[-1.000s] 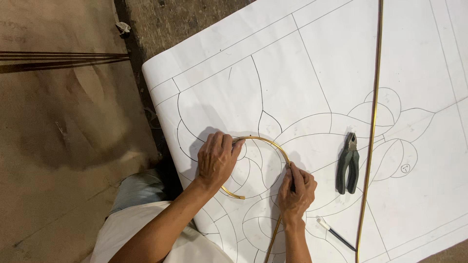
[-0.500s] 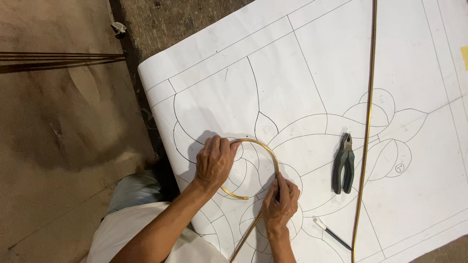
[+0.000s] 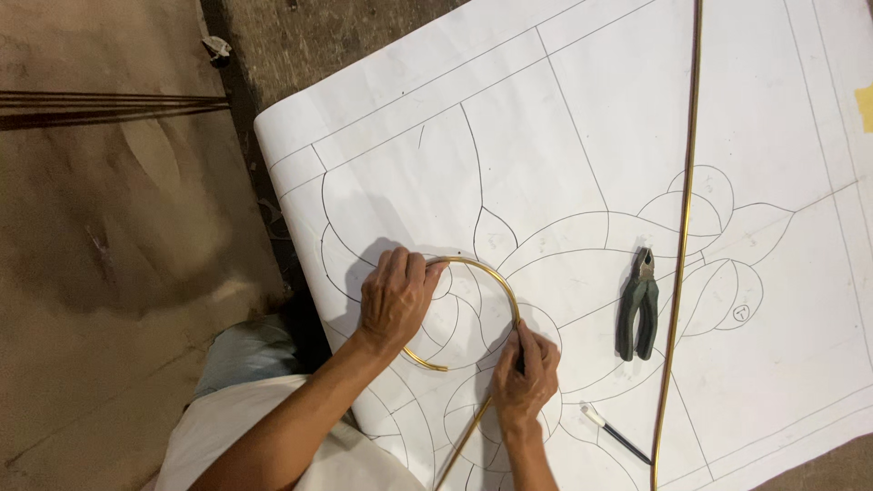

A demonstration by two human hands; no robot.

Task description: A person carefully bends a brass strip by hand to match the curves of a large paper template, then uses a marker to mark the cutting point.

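A large white paper pattern [image 3: 582, 118] with black curved outlines lies flat. On it a thin brass strip [image 3: 491, 277] is bent into an open ring. My left hand [image 3: 396, 300] presses down on the ring's left side, fingers curled over the strip. My right hand [image 3: 526, 373] pinches the strip where the curve ends, and the straight tail runs down toward me. Both hands rest on the paper.
Dark-handled pliers [image 3: 638, 305] lie on the paper right of my right hand. A long straight brass strip [image 3: 687, 209] runs top to bottom beside them. A black pen with a white end [image 3: 614, 435] lies near the paper's lower edge. Brown floor [image 3: 100, 236] lies left.
My right hand slid left and down along the strip, and the strip's tail swung to point lower left. The left hand stayed on the ring.
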